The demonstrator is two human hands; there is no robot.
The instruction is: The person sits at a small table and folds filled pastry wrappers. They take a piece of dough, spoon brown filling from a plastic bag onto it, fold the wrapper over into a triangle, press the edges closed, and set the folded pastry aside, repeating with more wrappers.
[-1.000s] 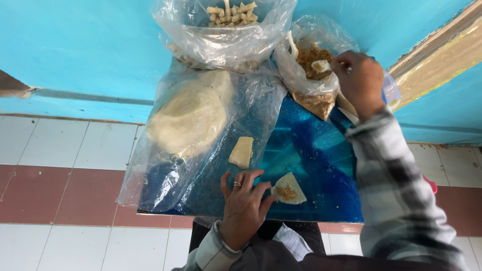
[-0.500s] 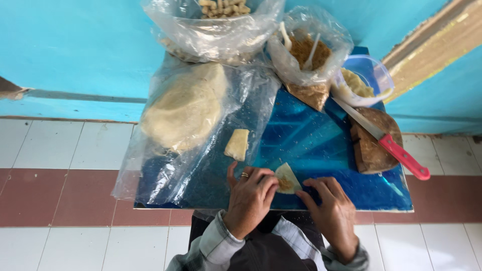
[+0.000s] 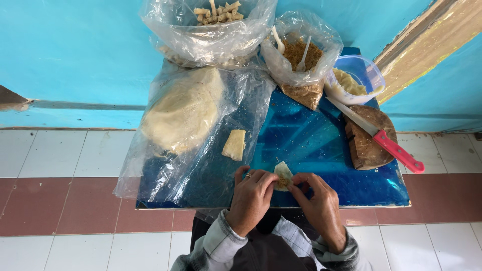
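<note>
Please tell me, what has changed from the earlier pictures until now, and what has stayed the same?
The right hand left the bag of brown filling at the far side, came back to the near edge and took hold of the small wrapper piece. The left hand, which pressed that piece on the blue table, now pinches it together with the right. The dough stack, the loose wrapper and the bags stayed put.

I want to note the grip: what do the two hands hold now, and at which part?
Both hands pinch one small filled dough wrapper: the left hand at its left edge, the right hand at its lower right edge.
</note>
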